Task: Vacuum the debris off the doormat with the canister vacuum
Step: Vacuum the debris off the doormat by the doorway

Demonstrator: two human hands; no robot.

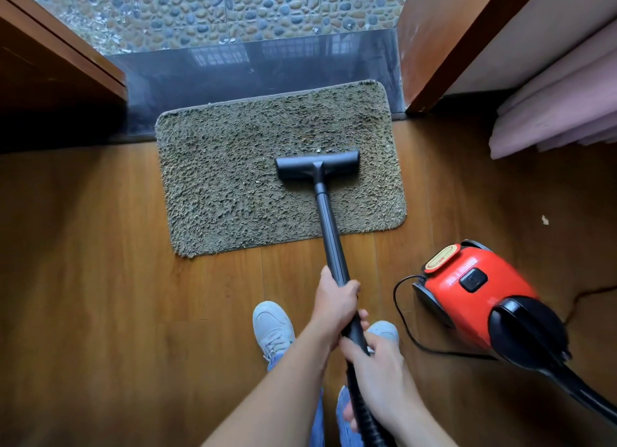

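A shaggy grey-brown doormat [233,179] lies on the wooden floor in front of a doorway. The black floor nozzle [318,164] of the vacuum rests flat on the mat's right half. A few pale specks of debris [319,150] show near the nozzle. The black wand [329,226] runs back from the nozzle to me. My left hand [335,301] grips the wand higher up. My right hand [370,353] grips it just below, where the ribbed hose begins. The red canister vacuum [467,289] sits on the floor to my right.
A dark stone threshold [260,62] borders the mat's far edge, with pebble paving beyond. Wooden door frames stand left [60,56] and right [444,46]. The black power cord [404,326] loops on the floor by the canister. A pink curtain [554,112] hangs at right. My shoes [272,326] are below the mat.
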